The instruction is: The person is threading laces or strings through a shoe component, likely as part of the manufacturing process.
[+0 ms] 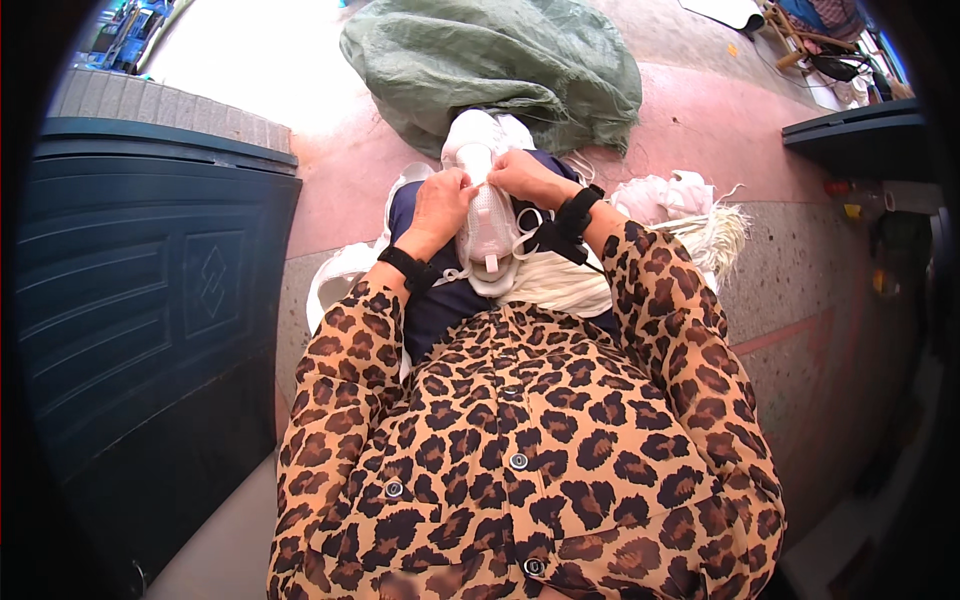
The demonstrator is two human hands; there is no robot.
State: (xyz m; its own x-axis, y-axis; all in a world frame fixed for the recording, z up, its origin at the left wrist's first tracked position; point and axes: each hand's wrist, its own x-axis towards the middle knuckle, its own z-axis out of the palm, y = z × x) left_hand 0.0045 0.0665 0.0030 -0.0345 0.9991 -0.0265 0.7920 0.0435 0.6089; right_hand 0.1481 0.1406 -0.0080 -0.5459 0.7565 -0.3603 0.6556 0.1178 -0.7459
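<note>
From the head camera, your left hand [440, 205] and right hand [527, 177] both pinch the upper part of a white shoe [487, 215] resting on your lap, fingertips closed on it from either side. A green sack [500, 60] lies on the pink floor [720, 120] beyond your knees, and a dark blue bin [150, 300] stands at your left.

The white shoe [489, 215] looks like matt mesh cloth. The green sack [500, 60] is coarse woven fabric. The floor [800, 290] is rough speckled stone.
</note>
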